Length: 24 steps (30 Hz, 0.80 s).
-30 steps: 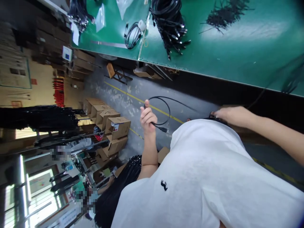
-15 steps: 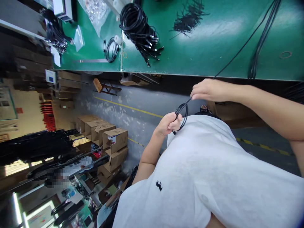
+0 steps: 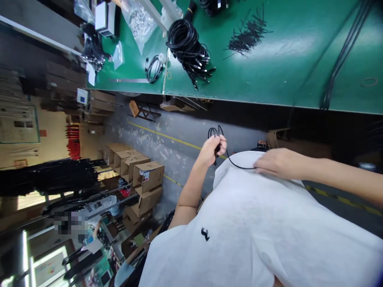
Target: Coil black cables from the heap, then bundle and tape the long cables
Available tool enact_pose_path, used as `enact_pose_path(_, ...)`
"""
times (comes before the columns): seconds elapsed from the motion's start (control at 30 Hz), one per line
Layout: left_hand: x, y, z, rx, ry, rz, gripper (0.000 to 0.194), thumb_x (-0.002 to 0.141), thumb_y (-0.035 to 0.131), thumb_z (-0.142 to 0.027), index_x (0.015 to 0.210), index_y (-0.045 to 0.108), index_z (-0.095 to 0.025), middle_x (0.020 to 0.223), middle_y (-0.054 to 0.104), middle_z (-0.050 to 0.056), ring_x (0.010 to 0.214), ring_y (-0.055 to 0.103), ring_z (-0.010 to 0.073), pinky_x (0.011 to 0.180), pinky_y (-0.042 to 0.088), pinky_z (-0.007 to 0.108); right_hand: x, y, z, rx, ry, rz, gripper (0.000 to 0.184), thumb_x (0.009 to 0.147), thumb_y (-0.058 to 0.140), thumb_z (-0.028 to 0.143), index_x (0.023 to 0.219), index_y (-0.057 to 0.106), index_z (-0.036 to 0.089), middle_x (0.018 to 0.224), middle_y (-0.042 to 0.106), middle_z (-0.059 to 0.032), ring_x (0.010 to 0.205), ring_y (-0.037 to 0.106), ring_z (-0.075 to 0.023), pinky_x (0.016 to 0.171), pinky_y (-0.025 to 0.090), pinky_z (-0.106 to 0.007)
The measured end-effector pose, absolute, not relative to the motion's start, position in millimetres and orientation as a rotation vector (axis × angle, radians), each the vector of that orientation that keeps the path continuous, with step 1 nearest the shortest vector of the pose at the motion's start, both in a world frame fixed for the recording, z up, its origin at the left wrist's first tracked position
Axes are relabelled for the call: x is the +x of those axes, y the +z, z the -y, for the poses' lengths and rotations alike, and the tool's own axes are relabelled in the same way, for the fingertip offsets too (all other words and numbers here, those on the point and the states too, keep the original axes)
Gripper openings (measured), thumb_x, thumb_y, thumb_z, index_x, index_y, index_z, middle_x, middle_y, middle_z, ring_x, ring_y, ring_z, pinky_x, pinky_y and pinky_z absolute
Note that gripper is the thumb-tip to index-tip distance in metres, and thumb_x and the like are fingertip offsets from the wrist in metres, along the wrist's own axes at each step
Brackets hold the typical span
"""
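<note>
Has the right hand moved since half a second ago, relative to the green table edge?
Yes. The right hand dropped away from the green table edge and rests on the white shirt, holding the black cable.

No wording can be read anywhere here. The white shirt (image 3: 257, 235) carries only a small black emblem (image 3: 205, 234), a figure and not letters. The cardboard box (image 3: 148, 174) left of the shirt has a white sticker (image 3: 145, 174), its print too small to read.
</note>
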State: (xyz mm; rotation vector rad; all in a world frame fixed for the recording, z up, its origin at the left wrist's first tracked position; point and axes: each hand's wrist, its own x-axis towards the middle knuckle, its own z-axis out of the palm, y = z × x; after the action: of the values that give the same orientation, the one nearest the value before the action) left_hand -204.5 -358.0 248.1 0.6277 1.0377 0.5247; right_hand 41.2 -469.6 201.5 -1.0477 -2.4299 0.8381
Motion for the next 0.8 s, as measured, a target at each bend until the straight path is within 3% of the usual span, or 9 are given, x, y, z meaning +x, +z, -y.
enact_pose_path(0.1, -190.4, 234.8, 372.2, 0.740, 0.296, -0.978, 0.028, 0.084, 0.071, -0.040, 0.085, 0.059, -0.014, 0.075, 0.069, 0.002, 0.063, 0.065, 0.0098, 0.062, 0.053, 0.020, 22.6, 227.0, 431.4, -0.974, 0.816, 2.332, 0.046, 0.104, 0.030, 0.041, 0.089, 0.068, 0.019, 0.082, 0.069, -0.0065, 0.073, 0.059, -0.0163, 0.065, 0.036, -0.028)
enact_pose_path(0.17, -187.2, 233.4, 381.1, 0.744, 0.157, -0.868, 0.037, 0.079, 0.075, -0.047, 0.087, 0.061, -0.014, 0.073, 0.070, 0.004, 0.060, 0.066, 0.0122, 0.061, 0.054, 0.023, 29.0, 233.6, 412.1, -1.002, 0.878, 2.276, 0.045, 0.103, 0.033, 0.043, 0.087, 0.067, 0.019, 0.084, 0.068, -0.0055, 0.076, 0.060, -0.0161, 0.065, 0.036, -0.027)
enact_pose_path(0.23, -187.8, 237.0, 386.3, 0.710, 0.075, -0.772, 0.041, 0.077, 0.075, -0.051, 0.087, 0.063, -0.013, 0.057, 0.064, 0.001, 0.044, 0.056, 0.0100, 0.048, 0.047, 0.021, 39.8, 232.4, 402.2, -1.035, 1.006, 2.226, 0.044, 0.102, 0.035, 0.047, 0.086, 0.066, 0.020, 0.084, 0.068, -0.0037, 0.075, 0.059, -0.0154, 0.066, 0.037, -0.026)
enact_pose_path(0.33, -193.7, 246.6, 387.3, 0.616, 0.125, -0.784, 0.036, 0.084, 0.068, -0.050, 0.080, 0.064, -0.014, 0.036, 0.037, -0.009, 0.027, 0.025, 0.0039, 0.034, 0.027, 0.017, 67.3, 211.2, 398.4, -1.171, 1.177, 2.117, 0.044, 0.101, 0.036, 0.050, 0.091, 0.066, 0.020, 0.088, 0.069, -0.0028, 0.077, 0.059, -0.0146, 0.071, 0.039, -0.025)
enact_pose_path(0.43, -204.6, 257.1, 383.5, 0.523, 0.345, -0.945, 0.042, 0.096, 0.050, -0.048, 0.071, 0.061, -0.017, 0.035, 0.015, -0.013, 0.026, 0.005, 0.0025, 0.030, 0.012, 0.018, 118.1, 165.1, 406.9, -1.478, 1.090, 2.042, 0.046, 0.102, 0.033, 0.044, 0.103, 0.068, 0.014, 0.108, 0.070, -0.0111, 0.095, 0.059, -0.0177, 0.085, 0.039, -0.028)
enact_pose_path(0.5, -213.5, 264.8, 380.0, 0.490, 0.569, -1.061, 0.045, 0.100, 0.041, -0.047, 0.071, 0.061, -0.018, 0.040, 0.015, -0.012, 0.028, -0.001, 0.0015, 0.030, 0.006, 0.019, 155.3, 131.1, 422.2, -1.751, 0.907, 2.061, 0.043, 0.102, 0.036, 0.035, 0.106, 0.070, 0.008, 0.118, 0.067, -0.0191, 0.104, 0.056, -0.0207, 0.093, 0.035, -0.032)
enact_pose_path(0.63, -228.0, 279.6, 371.2, 0.478, 0.971, -1.163, 0.035, 0.101, 0.041, -0.044, 0.089, 0.066, -0.022, 0.056, 0.038, -0.008, 0.032, 0.009, -0.0004, 0.031, 0.011, 0.017, 180.9, 104.4, 467.4, -1.948, 0.759, 2.297, 0.026, 0.094, 0.054, 0.026, 0.103, 0.073, 0.010, 0.105, 0.072, -0.0188, 0.085, 0.058, -0.0213, 0.083, 0.035, -0.036)
enact_pose_path(0.73, -229.5, 282.5, 363.6, 0.487, 1.030, -1.145, 0.028, 0.101, 0.044, -0.037, 0.095, 0.067, -0.021, 0.059, 0.043, -0.007, 0.035, 0.022, -0.0011, 0.034, 0.018, 0.012, 144.1, 139.9, 492.6, -1.674, 0.642, 2.485, 0.026, 0.096, 0.052, 0.032, 0.092, 0.073, 0.017, 0.082, 0.072, -0.0126, 0.070, 0.059, -0.0222, 0.070, 0.033, -0.037)
enact_pose_path(0.8, -223.4, 277.3, 360.9, 0.530, 0.880, -1.142, 0.022, 0.098, 0.051, -0.032, 0.091, 0.066, -0.017, 0.058, 0.047, -0.007, 0.037, 0.033, -0.0006, 0.037, 0.025, 0.011, 107.1, 178.5, 494.0, -1.353, 0.598, 2.474, 0.030, 0.099, 0.046, 0.037, 0.090, 0.070, 0.021, 0.078, 0.071, -0.0089, 0.067, 0.059, -0.0210, 0.068, 0.034, -0.036)
